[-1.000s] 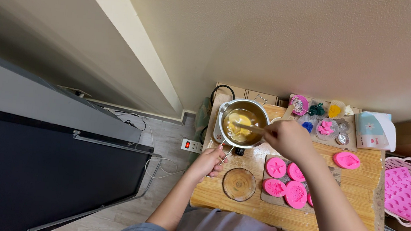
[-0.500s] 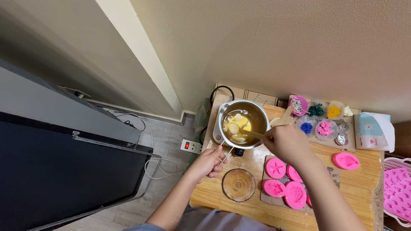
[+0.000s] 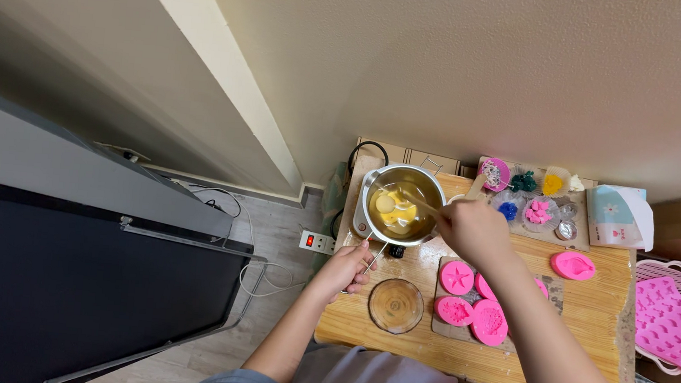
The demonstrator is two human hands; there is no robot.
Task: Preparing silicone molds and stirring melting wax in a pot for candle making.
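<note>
The left hand is closed on the thin handle of the metal melting pot; the right hand pinches a light, stiff wooden stirrer over soft yellow lumps, likely hot and sloshing.

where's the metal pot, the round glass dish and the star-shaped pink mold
metal pot [image 3: 364, 206], head view, left rim
round glass dish [image 3: 396, 306], head view, centre of its base
star-shaped pink mold [image 3: 457, 277], head view, middle of the star

pot: shiny metal | table: matt grained wood | moulds: smooth pink silicone
</note>
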